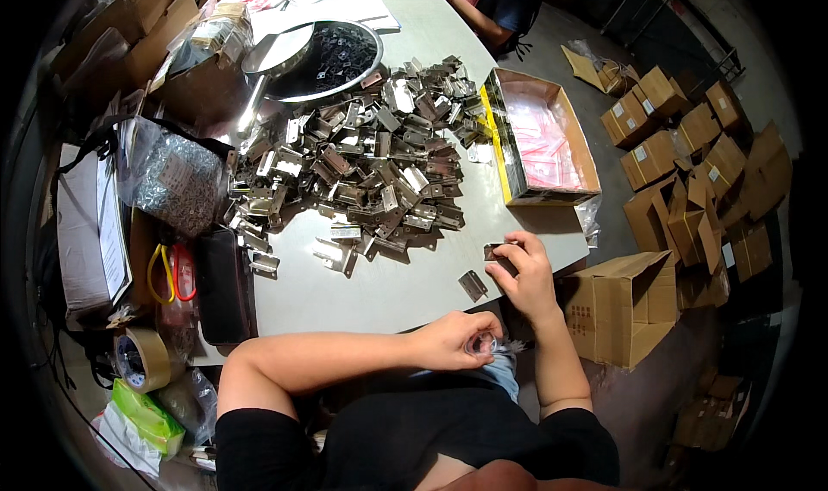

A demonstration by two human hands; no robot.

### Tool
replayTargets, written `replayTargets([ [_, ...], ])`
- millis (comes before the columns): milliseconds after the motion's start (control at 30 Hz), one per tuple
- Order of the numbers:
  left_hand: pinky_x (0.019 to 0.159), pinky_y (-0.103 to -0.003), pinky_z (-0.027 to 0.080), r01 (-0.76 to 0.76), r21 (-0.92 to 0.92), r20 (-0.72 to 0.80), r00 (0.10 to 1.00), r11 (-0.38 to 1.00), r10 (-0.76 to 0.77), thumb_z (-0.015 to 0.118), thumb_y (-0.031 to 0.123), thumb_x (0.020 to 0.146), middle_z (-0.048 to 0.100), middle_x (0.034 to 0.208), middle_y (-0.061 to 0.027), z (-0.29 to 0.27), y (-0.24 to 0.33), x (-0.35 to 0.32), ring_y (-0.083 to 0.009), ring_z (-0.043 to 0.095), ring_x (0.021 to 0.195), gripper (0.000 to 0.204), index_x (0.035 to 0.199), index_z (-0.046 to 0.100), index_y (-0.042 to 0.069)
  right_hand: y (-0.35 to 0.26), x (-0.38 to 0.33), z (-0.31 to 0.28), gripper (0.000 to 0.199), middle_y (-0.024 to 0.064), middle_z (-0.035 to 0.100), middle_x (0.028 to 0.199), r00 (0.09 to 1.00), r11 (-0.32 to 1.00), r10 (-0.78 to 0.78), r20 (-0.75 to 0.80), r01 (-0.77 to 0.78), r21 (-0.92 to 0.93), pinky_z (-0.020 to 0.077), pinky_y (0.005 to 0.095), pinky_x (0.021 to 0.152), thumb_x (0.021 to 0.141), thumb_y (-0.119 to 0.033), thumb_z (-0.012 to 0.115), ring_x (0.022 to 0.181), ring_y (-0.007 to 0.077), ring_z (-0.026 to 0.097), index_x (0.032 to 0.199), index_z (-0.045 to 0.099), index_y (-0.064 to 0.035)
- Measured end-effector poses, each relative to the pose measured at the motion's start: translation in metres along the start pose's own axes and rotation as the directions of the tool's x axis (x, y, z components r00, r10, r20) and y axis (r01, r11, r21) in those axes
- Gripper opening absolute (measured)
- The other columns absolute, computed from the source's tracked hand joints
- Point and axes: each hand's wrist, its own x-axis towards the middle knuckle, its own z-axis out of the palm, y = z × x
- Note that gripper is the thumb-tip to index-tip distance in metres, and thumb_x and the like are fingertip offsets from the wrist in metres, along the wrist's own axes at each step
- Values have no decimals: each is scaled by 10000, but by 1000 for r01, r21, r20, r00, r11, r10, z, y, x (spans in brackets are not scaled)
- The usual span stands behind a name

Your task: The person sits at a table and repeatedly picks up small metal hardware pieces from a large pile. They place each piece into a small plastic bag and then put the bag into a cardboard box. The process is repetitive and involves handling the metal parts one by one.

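At the table's front edge my left hand [457, 339] is closed round a crumpled clear plastic bag [479, 344]. Farther forward, above the table's right corner, my right hand [524, 277] pinches a small metal bracket [492, 251] between thumb and fingers, which partly cover it. Another metal bracket [472, 286] lies by itself on the tabletop, just left of that hand. A large heap of similar shiny brackets [371, 163] spreads over the middle of the table.
Behind the heap stands a metal bowl [376, 67] of small black parts, with a scoop [267, 64]. An open box of pink-marked plastic bags [591, 176] sits at right. A tape roll [147, 360] and scissors [172, 274] are at left. Cartons [649, 155] cover the floor; someone sits opposite.
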Motion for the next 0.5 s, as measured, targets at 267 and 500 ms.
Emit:
replayTargets([
  [267, 635, -320, 491, 14, 7, 48, 999, 1000, -14, 734, 163, 806, 617, 763, -76, 3, 1, -2, -202, 607, 675, 341, 1052, 540, 31, -20, -13, -6, 192, 119, 643, 860, 993, 981, 103, -54, -93, 171, 524, 337, 646, 716, -78, 794, 735, 268, 645, 862, 678, -36],
  [500, 641, -375, 491, 69, 35, 187, 979, 997, -75, 729, 128, 775, 621, 738, -119, 5, -3, -1, -282, 634, 704, 325, 1015, 542, 15, -35, -29, 14, 206, 129, 645, 813, 998, 1000, -28, -59, 28, -1, 531, 363, 657, 693, -84, 797, 738, 299, 641, 821, 647, -25],
])
